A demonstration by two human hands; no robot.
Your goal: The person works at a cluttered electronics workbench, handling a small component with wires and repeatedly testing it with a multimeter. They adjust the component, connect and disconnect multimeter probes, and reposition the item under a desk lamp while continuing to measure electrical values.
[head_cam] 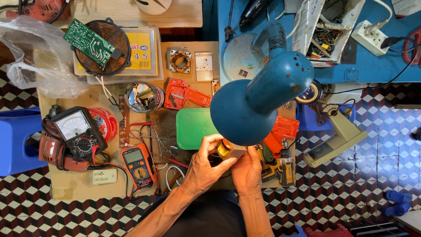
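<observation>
A blue desk lamp hangs its round shade right above the hands and hides part of what they hold. Just left of the shade lies a green plastic lid on the brown counter. Farther left sit an orange digital multimeter, a black analog meter and a red tin, with red and black leads trailing between them. A small pair of scissors lies near the multimeter. At the back of the counter are a copper induction coil with a green circuit board resting on it, a red drill housing half and a small motor stator. A yellow and black drill lies just right of the hands.

The left hand and the right hand meet at the front edge of the counter, under the lamp. Both sets of fingers are curled around a small boxy part, brownish with a yellow piece at its left end. The left thumb and forefinger pinch that end; the right fingers cup it from below. Its top is cut off by the shade.
</observation>
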